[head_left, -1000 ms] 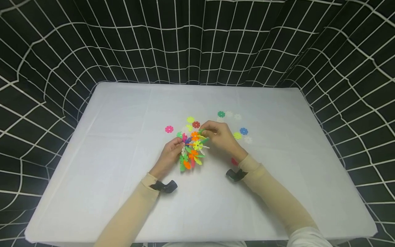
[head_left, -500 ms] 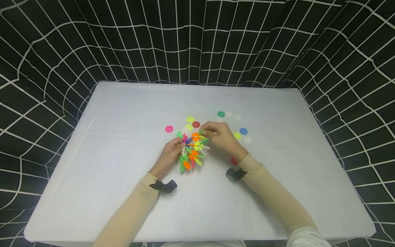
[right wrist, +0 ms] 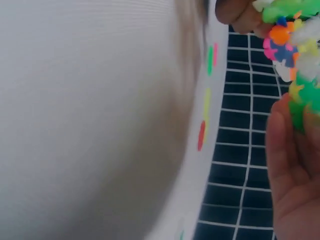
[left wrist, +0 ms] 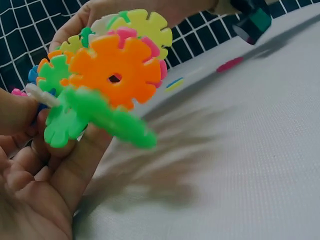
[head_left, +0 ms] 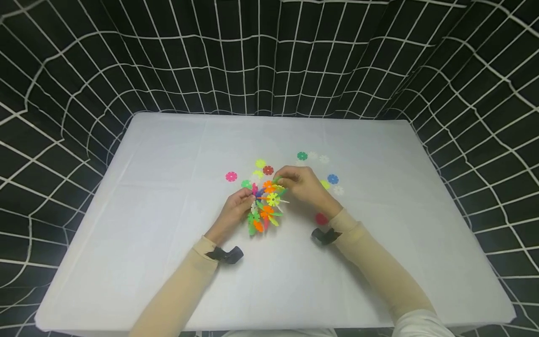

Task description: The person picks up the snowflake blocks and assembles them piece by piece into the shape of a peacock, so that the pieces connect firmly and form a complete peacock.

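Observation:
A bristling cluster of notched plastic flower discs [head_left: 267, 213] in orange, green, yellow, pink and white is held up over the table, its discs slotted together at angles. My left hand [head_left: 235, 207] pinches its left side between thumb and fingers. At its upper right, my right hand [head_left: 306, 188] pinches a green disc [head_left: 276, 179] at the cluster's edge; the right wrist view shows that green disc [right wrist: 297, 114] between thumb and fingers. Whether it is slotted into the cluster I cannot tell. In the left wrist view an orange disc [left wrist: 90, 67] faces the camera.
Loose discs lie around the hands: a pink disc [head_left: 231, 176], yellow disc [head_left: 260, 163] and dark red disc [head_left: 268, 170] behind the cluster, a blue disc [head_left: 333, 179] to the right, and a red disc [head_left: 321, 218] by the right wrist. A white-gridded black cloth [head_left: 269, 56] surrounds the white table [head_left: 168, 187].
The cluster has shifted slightly to the right, with both hands keeping their hold. More of the red disc beside the right wrist shows now. The other loose discs lie where they were.

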A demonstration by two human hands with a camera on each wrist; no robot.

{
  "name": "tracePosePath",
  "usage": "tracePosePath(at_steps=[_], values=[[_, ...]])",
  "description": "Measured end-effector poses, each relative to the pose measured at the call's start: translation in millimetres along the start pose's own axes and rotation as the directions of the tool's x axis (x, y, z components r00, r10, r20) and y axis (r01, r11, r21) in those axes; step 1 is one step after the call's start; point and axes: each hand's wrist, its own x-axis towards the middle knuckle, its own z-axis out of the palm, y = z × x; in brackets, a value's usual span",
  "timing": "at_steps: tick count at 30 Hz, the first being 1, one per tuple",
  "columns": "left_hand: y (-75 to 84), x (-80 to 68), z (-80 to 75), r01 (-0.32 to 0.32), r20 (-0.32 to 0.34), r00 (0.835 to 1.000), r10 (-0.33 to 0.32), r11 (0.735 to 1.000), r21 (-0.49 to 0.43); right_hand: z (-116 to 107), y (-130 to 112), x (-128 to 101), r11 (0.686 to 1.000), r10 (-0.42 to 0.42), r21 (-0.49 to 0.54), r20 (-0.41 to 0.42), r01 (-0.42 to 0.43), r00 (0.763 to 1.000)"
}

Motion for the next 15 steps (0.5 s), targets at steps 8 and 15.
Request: tracePosePath(at_steps=[8,15], values=[[1.1,-0.8,2.6,-0.032,-0.022,0.999,0.031,0.999,-0.019,-15.1,-7.8,14.4,0.999,-0.042,-0.028,0.1,0.045,0.994],[-0.1,0.0,-0.9,-0.046,-0.035,0.998,0.046,0.999,0.001,-28.1,-2.0,33.0,0.988,0.126,-0.095,0.054,-0.12,0.991]])
